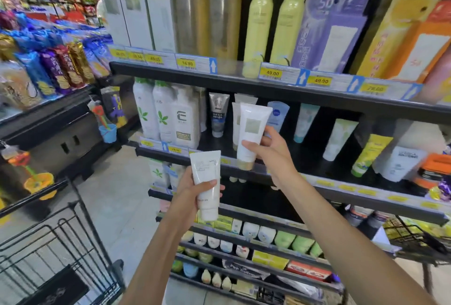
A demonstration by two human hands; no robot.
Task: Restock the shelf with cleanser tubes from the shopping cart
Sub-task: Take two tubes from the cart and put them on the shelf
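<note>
**A:** Tubes: two white cleanser tubes are held up in front of the shelf, one per hand. The right-hand tube [252,134] is carried cap down, gold cap at the front lip of the middle shelf [366,197].

**B:** Grip on it?

**A:** It is pinched by the right hand [271,148], thumb across the front of the lower body, fingers wrapped behind. It is held just in front of a matching white tube [235,119] already stood on that shelf.

**B:** Other one?

**A:** The left-hand tube [207,182] is held lower and nearer the camera, below the shelf lip, also cap down. The left hand [192,190] is curled round its middle, thumb laid on the front. Print on it is blurred and cannot be read.

**B:** Neighbours on the shelf?

**A:** A grey tube [218,114] is stood to the left of the white one, then tall white bottles [158,112] with green leaf marks. Blue, pale green and yellow tubes are leaned to the right. Yellow price tags [272,73] are fixed along the shelf edges. Yellow spray cans [258,24] and boxed goods are ranged on the shelf above.

**B:** Cart?

**A:** The black wire shopping cart [56,251] is seen at lower left, well apart from both hands. Its contents cannot be made out.
</note>
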